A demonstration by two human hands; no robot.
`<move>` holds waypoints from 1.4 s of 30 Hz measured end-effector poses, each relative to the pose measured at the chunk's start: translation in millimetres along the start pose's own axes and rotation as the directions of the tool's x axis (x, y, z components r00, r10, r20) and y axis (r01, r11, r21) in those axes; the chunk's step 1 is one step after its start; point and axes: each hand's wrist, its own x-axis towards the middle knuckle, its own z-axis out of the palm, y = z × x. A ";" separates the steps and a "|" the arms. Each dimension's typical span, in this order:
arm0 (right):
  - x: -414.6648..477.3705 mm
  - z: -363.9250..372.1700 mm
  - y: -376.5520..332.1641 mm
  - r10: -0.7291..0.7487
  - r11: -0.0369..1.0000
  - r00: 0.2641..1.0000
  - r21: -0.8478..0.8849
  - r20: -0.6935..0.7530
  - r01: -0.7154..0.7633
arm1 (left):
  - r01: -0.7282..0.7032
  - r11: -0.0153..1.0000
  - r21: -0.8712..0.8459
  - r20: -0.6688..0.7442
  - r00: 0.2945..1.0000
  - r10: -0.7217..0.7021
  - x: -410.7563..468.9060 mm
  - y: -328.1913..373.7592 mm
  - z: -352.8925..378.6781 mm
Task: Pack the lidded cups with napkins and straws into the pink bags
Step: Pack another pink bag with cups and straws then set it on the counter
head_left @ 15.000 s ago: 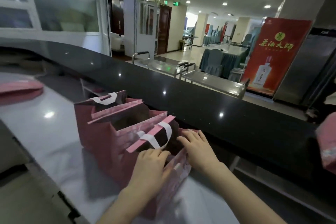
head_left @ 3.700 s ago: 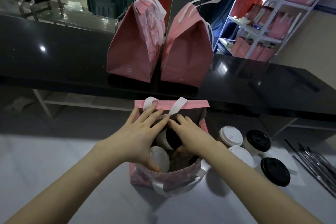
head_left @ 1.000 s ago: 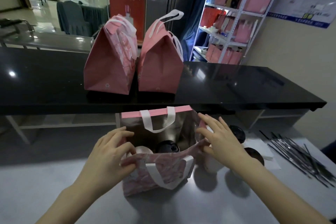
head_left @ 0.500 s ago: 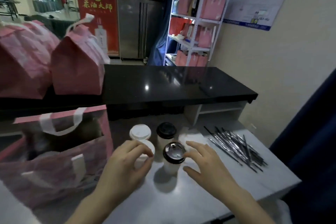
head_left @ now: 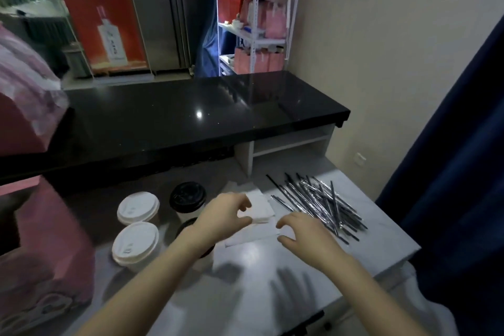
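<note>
Fingers (head_left: pixel 285 223) of my right hand (head_left: pixel 305 229) hang loosely curled over the near edge of the napkins (head_left: pixel 259 209), gripping nothing. Beside it my left hand (head_left: pixel 221 219) hovers with thumb and forefinger parted above the same white stack; whether they touch it I cannot tell. My left wrist hides most of the near black-lidded cup (head_left: pixel 186 224). Just right of the napkins lies the heap of wrapped straws (head_left: pixel 321 204); left of them stand two white-lidded cups (head_left: pixel 136 243) and the far black-lidded cup (head_left: pixel 187 196). At far left the pink bag (head_left: pixel 49 254) is blurred, its inside unreadable. Beyond, a second pink bag (head_left: pixel 24 106) sits on the black counter (head_left: pixel 191 114), and a white shelf (head_left: pixel 256 35) holds more.
</note>
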 end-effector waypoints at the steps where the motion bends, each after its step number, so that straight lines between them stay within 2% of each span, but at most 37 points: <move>1: 14.2 1.9 4.3 -0.001 1.000 1.000 -0.005 0.011 0.002 | 0.026 0.999 0.022 0.030 0.999 -0.027 19.6 -4.6 4.0; 6: 93.5 17.7 24.1 0.009 1.000 0.996 0.022 0.089 -0.011 | 0.127 0.981 0.145 0.150 0.977 -0.149 100.3 -37.4 30.8; 10: 147.9 41.0 28.8 -0.008 0.999 0.991 0.031 0.131 0.004 | 0.100 0.968 0.229 0.236 0.959 -0.155 130.5 -55.6 53.9; 13: 172.9 59.9 30.8 -0.041 0.999 0.992 -0.024 0.123 0.044 | 0.082 0.952 0.295 0.313 0.933 -0.177 139.2 -63.5 62.2; 19: 192.5 73.4 40.7 -0.074 0.988 0.983 -0.118 0.168 0.095 | 0.097 0.948 0.302 0.241 0.955 -0.174 146.1 -66.2 65.4; 24: 187.7 71.4 52.9 -0.115 0.993 0.976 0.032 0.183 0.111 | 0.134 0.953 0.271 0.213 0.957 -0.196 145.8 -68.7 62.3; 27: 180.6 66.4 53.9 -0.111 0.985 0.977 0.148 0.184 0.084 | 0.114 0.962 0.246 0.285 0.940 -0.185 145.1 -72.4 57.3; 31: 168.3 56.1 54.4 -0.026 0.929 0.992 0.370 0.119 -0.020 | 0.043 0.993 0.115 0.293 0.953 -0.075 140.5 -68.0 51.0; 34: 159.7 40.7 58.0 -0.011 0.881 0.999 0.473 0.053 -0.015 | 0.111 0.988 -0.104 0.214 0.973 -0.087 130.4 -60.2 40.3; 38: 144.2 13.8 61.1 0.008 0.823 1.000 0.568 -0.001 -0.006 | 0.146 0.908 -0.392 0.056 0.989 -0.135 109.8 -35.9 22.3; 42: 119.3 -11.2 53.5 -0.070 0.811 0.996 0.579 -0.051 0.086 | 0.044 0.835 -0.549 -0.079 0.991 -0.104 81.9 -1.1 -0.7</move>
